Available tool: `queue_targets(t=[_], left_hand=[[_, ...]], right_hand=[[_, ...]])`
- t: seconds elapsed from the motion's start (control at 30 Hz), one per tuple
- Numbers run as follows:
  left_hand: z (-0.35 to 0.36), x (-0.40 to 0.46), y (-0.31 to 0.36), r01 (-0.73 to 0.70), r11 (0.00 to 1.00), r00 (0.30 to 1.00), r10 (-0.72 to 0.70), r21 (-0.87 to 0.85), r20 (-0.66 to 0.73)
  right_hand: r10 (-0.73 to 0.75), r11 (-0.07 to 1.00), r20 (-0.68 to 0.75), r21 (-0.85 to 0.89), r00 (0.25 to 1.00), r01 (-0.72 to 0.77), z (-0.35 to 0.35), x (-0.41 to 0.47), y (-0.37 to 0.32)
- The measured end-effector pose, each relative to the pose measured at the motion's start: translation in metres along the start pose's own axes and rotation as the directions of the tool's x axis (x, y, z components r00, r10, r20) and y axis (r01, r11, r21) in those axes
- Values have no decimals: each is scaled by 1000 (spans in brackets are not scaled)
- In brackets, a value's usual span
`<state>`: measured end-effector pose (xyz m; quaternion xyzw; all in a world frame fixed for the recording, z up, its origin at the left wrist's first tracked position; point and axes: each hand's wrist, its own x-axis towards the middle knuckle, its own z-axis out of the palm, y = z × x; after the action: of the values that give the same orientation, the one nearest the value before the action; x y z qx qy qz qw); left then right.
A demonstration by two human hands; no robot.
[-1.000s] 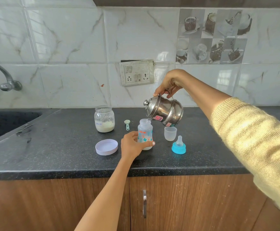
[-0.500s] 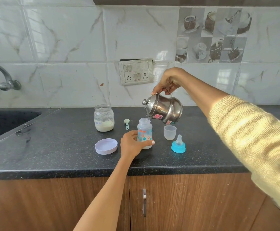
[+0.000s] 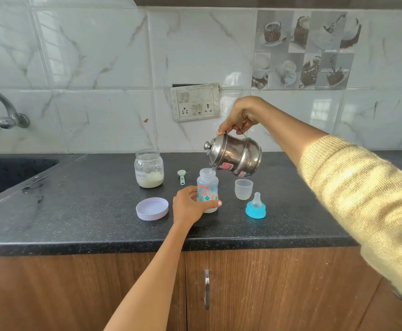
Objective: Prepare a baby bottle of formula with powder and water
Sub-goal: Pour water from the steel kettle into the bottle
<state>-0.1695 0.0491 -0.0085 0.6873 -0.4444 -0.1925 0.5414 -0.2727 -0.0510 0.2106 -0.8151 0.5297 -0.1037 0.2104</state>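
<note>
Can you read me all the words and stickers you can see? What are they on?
"LuvLap" in orange, on the baby bottle, held by the left hand.
Blue handwriting on the powder jar: too faint to read.
Pink and red stickers on the steel kettle, held by the right hand: too blurred to read.
Nothing readable on the wall switchboard.

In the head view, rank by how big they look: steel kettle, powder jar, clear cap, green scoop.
1. steel kettle
2. powder jar
3. clear cap
4. green scoop
All sit at similar depth on the counter, so the order seems reliable.
</note>
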Motion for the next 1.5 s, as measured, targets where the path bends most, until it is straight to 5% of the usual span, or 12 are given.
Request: queue_targets(t=[1.5], left_hand=[[0, -1, 3, 23, 999, 1000, -22, 45, -7]], right_hand=[[-30, 998, -9, -47, 1000, 29, 2, -15, -12]])
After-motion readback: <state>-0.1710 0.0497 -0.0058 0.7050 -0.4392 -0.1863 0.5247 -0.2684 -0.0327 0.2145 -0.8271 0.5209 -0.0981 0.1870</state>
